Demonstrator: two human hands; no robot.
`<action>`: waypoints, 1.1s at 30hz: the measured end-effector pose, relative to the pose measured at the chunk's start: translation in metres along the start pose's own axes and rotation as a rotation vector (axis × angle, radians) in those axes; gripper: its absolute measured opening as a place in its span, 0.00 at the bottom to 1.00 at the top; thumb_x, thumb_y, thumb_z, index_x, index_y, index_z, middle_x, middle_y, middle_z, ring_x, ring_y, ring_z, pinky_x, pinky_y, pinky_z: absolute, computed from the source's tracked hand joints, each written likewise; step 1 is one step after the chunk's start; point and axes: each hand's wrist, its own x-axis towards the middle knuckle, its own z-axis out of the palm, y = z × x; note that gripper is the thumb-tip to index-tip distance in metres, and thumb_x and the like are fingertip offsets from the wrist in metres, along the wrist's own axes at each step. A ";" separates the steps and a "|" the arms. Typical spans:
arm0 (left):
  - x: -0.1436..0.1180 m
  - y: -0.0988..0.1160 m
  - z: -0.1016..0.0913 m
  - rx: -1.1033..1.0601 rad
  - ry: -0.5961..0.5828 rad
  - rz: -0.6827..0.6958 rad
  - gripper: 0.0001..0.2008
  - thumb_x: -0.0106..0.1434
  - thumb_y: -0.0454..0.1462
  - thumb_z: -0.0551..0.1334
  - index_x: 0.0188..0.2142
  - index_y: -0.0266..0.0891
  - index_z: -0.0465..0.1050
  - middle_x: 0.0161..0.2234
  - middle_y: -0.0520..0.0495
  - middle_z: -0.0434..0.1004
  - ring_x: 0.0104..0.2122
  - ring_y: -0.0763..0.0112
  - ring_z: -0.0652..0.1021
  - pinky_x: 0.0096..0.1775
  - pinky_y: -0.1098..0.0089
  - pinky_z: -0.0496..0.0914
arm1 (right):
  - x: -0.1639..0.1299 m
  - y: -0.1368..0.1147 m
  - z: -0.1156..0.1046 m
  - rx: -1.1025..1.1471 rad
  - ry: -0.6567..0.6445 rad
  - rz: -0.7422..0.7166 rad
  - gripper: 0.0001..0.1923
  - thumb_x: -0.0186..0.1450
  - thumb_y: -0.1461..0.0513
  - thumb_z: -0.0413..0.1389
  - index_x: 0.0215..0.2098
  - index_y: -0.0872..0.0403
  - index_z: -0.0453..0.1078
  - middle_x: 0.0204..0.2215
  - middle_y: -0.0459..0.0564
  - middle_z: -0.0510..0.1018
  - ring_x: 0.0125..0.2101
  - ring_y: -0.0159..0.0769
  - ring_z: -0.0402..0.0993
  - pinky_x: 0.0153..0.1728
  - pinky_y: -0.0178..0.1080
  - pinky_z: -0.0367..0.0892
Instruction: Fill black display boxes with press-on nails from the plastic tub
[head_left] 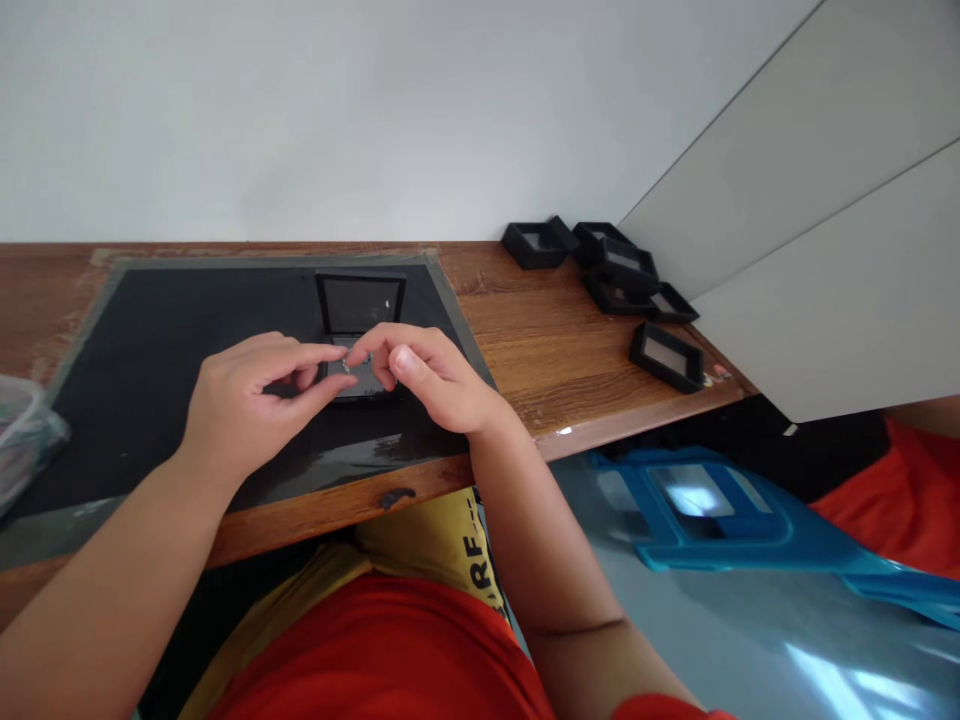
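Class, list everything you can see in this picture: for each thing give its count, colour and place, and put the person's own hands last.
Open box: one, black, on the mat beyond the hands.
Small item: one, silvery, pinched between both hands; too small to identify.
Mat: one, black, on the table.
Table: one, brown wood, against the white wall.
Closed boxes: about six, black, at the table's right end.
Plastic bag: one, clear, left edge.
Blue object: one, on the floor, right.
Left hand: fingers pinching the item.
Right hand: likewise.
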 end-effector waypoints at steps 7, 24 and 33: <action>-0.002 -0.002 0.000 -0.002 0.021 -0.005 0.05 0.69 0.40 0.69 0.44 0.49 0.84 0.24 0.56 0.72 0.26 0.72 0.71 0.33 0.67 0.68 | 0.000 -0.001 0.001 -0.007 0.003 0.007 0.29 0.75 0.39 0.48 0.42 0.55 0.73 0.29 0.43 0.69 0.29 0.29 0.62 0.34 0.37 0.60; 0.004 -0.014 0.003 -0.016 -0.375 -0.650 0.19 0.58 0.53 0.69 0.44 0.48 0.86 0.24 0.54 0.71 0.24 0.70 0.69 0.30 0.65 0.61 | -0.002 0.006 0.000 -0.048 0.130 0.062 0.33 0.79 0.40 0.40 0.44 0.55 0.76 0.27 0.44 0.69 0.30 0.30 0.66 0.31 0.35 0.61; 0.005 -0.019 0.004 -0.056 -0.411 -0.657 0.22 0.56 0.55 0.69 0.44 0.47 0.87 0.23 0.54 0.70 0.23 0.69 0.69 0.29 0.66 0.60 | -0.002 0.004 0.000 -0.056 0.132 0.062 0.33 0.78 0.40 0.41 0.43 0.55 0.76 0.27 0.44 0.70 0.30 0.30 0.66 0.32 0.35 0.61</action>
